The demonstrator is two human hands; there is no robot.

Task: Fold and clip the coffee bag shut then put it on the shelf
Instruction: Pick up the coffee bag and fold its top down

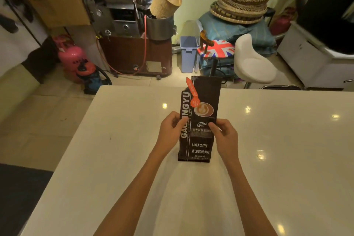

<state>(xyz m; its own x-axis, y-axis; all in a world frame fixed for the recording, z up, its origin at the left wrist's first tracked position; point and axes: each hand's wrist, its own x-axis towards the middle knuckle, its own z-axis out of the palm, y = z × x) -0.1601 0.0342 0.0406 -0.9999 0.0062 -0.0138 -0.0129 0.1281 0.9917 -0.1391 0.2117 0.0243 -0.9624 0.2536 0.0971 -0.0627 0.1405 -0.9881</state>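
A tall dark coffee bag (200,109) with white lettering, a cup picture and an orange ribbon print stands upright on the white table (115,159). Its top is flat and unfolded. My left hand (171,130) grips the bag's left edge at mid height, thumb on the front. On the bag's right edge, at about the same height, sits my right hand (225,136), its thumb pressed on the front. No clip and no shelf are in view.
Beyond the table's far edge stand a white stool (251,61), a flag-pattern stool (218,49), a blue bin (188,53) and a metal coffee roaster (124,11). A pink gas cylinder (70,57) stands at the left. Woven baskets (241,4) are stacked at the back.
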